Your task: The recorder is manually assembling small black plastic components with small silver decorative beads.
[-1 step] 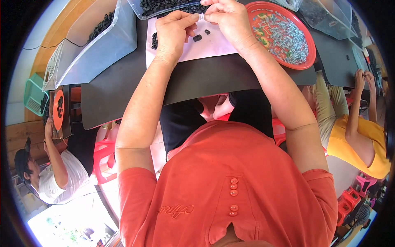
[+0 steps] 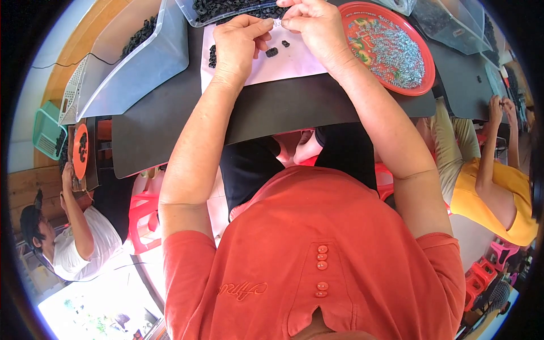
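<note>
Over a white sheet (image 2: pixel 303 63) on the dark table, my left hand (image 2: pixel 241 45) and my right hand (image 2: pixel 317 28) meet with fingertips pinched. Between them shows a tiny silvery piece (image 2: pixel 277 23) that looks like a small metal spring; the fingers partly hide it. Below the hands lie a black plastic part (image 2: pixel 272 52) and a smaller black piece (image 2: pixel 285 43). More black parts (image 2: pixel 213 56) sit in a row left of my left hand. Beside my right forearm is a red round tray (image 2: pixel 429 67) with many small silvery springs spread over its patterned base.
A clear bin (image 2: pixel 198 17) of black parts stands beyond my hands. Another large translucent bin (image 2: pixel 136 73) is at the left, and a clear container (image 2: pixel 453 28) at the far right. Co-workers sit at either side: one in a white shirt (image 2: pixel 90 243), one in yellow (image 2: pixel 493 198).
</note>
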Motion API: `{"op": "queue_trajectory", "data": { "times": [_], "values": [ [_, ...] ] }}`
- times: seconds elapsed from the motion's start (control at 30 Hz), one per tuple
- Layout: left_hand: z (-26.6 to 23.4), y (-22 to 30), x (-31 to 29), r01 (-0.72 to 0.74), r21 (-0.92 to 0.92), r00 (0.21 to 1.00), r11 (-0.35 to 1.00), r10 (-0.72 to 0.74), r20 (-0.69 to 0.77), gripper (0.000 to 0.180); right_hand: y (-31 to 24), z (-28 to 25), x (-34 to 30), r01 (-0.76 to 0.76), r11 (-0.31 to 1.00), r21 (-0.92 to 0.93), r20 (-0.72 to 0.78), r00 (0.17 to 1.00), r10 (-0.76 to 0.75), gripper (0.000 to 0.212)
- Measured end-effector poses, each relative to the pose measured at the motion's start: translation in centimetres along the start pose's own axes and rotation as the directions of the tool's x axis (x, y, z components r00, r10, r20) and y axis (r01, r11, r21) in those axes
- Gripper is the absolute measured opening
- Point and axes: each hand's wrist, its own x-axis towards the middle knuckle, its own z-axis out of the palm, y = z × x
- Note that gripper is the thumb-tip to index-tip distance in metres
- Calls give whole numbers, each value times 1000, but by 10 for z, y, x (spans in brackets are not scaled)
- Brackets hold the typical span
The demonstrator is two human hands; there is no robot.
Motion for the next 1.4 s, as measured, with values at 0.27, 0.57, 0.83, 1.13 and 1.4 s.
{"op": "queue_trajectory", "data": {
  "times": [0.27,0.57,0.83,1.13,1.4],
  "values": [
    [3,-6,6,-230,208,964,951,252,-82,16,4,-2,4,1,1000,-24,-102,995,-4,23],
    [-18,2,1,-341,611,926,714,145,348,30,20,-14,10,-73,992,108,-48,996,78,23],
    [-11,-3,1,-438,739,890,513,131,437,20,38,-5,13,167,922,-350,-22,982,-187,25],
    [-4,3,-4,-318,476,946,820,243,214,18,9,-10,8,-194,971,141,34,981,191,20],
    [-14,5,1,-230,412,972,881,192,133,17,-3,-11,6,-133,984,115,-45,989,138,20]
  ]
}}
